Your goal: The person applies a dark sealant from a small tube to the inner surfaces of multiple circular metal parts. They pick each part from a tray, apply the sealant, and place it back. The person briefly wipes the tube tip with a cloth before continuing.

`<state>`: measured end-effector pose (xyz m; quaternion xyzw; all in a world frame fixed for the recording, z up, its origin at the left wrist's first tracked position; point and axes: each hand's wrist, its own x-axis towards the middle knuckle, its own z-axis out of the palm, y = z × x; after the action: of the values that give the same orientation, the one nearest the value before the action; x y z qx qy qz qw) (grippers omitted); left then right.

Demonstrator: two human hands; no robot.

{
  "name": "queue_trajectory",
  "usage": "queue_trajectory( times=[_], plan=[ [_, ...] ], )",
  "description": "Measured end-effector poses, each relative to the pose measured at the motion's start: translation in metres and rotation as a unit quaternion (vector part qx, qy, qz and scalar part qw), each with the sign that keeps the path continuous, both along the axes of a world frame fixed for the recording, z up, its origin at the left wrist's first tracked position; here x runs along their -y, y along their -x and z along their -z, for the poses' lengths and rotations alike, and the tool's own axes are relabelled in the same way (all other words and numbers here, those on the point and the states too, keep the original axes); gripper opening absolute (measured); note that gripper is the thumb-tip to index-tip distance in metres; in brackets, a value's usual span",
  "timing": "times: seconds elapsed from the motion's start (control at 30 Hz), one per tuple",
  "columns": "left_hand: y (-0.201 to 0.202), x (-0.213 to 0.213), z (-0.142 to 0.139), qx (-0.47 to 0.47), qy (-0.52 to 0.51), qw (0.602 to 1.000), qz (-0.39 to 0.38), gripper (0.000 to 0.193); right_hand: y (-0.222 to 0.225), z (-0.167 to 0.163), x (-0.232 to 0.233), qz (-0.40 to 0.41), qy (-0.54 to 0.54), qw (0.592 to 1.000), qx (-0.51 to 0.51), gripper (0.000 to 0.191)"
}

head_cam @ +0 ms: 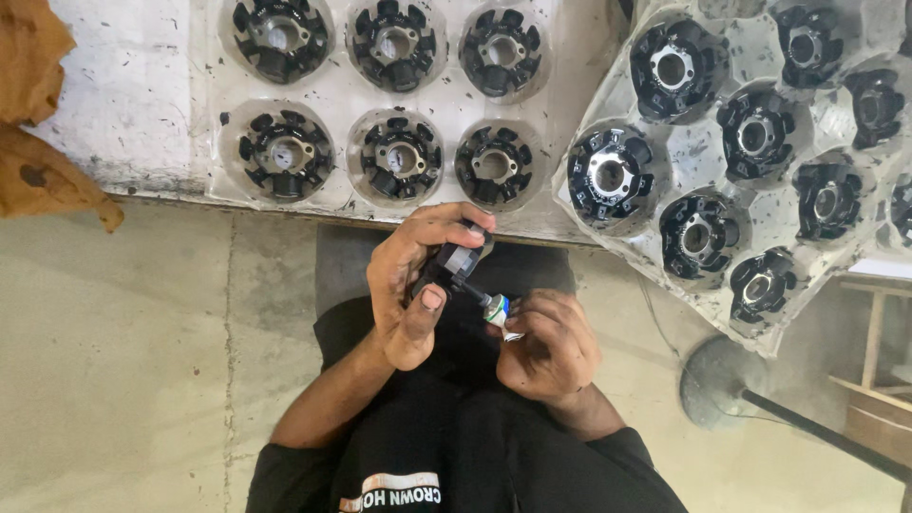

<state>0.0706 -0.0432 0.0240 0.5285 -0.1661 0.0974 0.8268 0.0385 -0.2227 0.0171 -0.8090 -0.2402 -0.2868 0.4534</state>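
My left hand [407,290] grips a small black block-shaped part [446,266] with a pale grey face, held over my lap. A short black lead runs from it to a small green, white and blue piece [498,309]. My right hand [549,347] pinches that piece with fingers curled around it. Both hands are close together, just below the bench edge. Above them, a clear plastic tray [204,104] on the white bench holds several black round wound cores [400,158] in its pockets.
A second clear tray [665,161] of several black round cores leans tilted at the right, overhanging the bench. Brown crumpled material [38,171] lies at far left. A round metal stand base [717,380] and a wooden frame [874,342] are at lower right on the concrete floor.
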Motion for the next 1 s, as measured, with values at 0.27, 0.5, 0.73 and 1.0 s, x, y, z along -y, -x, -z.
queue_trajectory(
  times=[0.27,0.5,0.73,1.0],
  plan=[
    [0.0,0.001,0.004,-0.029,0.041,0.999,0.014,0.058,0.002,-0.005,-0.002,0.004,0.014,1.0,-0.022,0.032],
    [0.0,0.003,0.009,-0.038,0.065,0.997,0.007,0.061,0.001,-0.006,-0.003,-0.006,-0.005,0.999,-0.034,0.031],
    [-0.001,0.01,0.018,-0.076,0.283,0.955,0.047,0.052,0.006,-0.004,0.001,-0.01,-0.009,0.997,-0.074,0.028],
    [0.002,0.021,0.018,-0.209,0.493,0.842,0.06,0.053,0.009,0.03,0.002,-0.08,-0.332,0.929,-0.145,0.026]
  ],
)
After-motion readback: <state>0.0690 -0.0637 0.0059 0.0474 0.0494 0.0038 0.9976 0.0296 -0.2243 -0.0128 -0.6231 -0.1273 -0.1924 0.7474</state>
